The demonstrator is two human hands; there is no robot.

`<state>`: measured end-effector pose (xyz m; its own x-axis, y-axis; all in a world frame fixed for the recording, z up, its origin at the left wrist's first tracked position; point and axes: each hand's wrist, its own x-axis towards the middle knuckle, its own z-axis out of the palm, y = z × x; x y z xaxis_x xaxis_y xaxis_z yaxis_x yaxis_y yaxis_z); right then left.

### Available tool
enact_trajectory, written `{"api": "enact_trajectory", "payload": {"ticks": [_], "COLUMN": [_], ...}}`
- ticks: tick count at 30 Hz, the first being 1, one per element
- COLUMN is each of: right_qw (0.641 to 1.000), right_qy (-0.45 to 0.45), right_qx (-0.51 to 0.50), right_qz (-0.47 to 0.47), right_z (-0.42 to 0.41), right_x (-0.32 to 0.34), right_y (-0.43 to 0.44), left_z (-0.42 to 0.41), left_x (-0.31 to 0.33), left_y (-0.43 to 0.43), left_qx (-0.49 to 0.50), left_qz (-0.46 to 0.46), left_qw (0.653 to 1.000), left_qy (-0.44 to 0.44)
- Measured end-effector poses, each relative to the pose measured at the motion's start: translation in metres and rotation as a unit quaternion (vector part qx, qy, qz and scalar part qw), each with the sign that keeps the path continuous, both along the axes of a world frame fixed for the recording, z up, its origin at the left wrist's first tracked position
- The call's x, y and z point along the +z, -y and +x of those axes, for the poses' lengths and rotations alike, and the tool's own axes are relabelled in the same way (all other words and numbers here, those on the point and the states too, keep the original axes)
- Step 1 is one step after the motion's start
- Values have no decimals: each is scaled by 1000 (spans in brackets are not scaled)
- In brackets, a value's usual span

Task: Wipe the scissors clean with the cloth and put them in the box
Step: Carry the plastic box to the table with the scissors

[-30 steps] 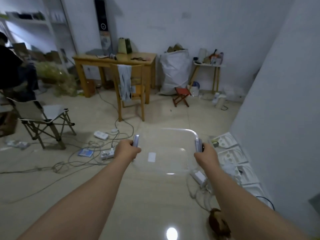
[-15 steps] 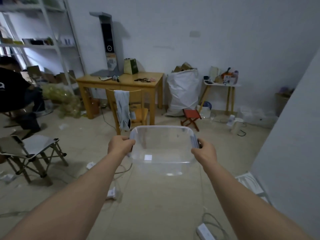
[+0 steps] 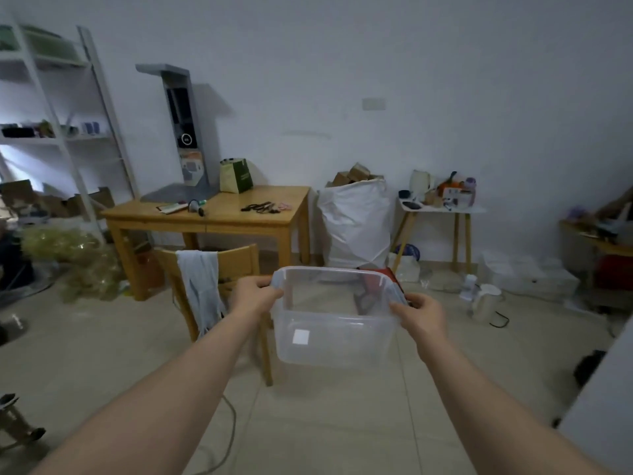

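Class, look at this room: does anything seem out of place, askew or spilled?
Nothing looks spilled or broken. A cloth hangs over the chair back, a cable trails loose across the floor, and the left hand and right hand hold an empty box in mid-air.

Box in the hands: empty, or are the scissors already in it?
Empty: the clear box is see-through and nothing lies on its bottom; no lid covers it.

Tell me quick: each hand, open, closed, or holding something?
Left hand: closed, gripping the left rim of the clear plastic box.
Right hand: closed, gripping the box's right rim.
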<state>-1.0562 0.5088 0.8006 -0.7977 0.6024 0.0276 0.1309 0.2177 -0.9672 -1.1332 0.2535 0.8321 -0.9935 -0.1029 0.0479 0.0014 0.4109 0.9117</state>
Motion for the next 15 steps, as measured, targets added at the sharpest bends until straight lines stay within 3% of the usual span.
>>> {"api": "enact_trajectory", "payload": {"ticks": [9,15], "right_qw": [999,997], "right_qy": [-41,-53], "right_qx": [22,61], "right_qz": [-21,1], "right_z": [-262,-433], "right_x": [-2,21], "right_y": [-109,-144], "left_z": [-238,-385], "left_x": [7,28], "left_y": [-103,-131], "left_qx": [50,93], "left_qz": [26,-6], "left_qw": [998,996], "left_qy": [-20,2]}}
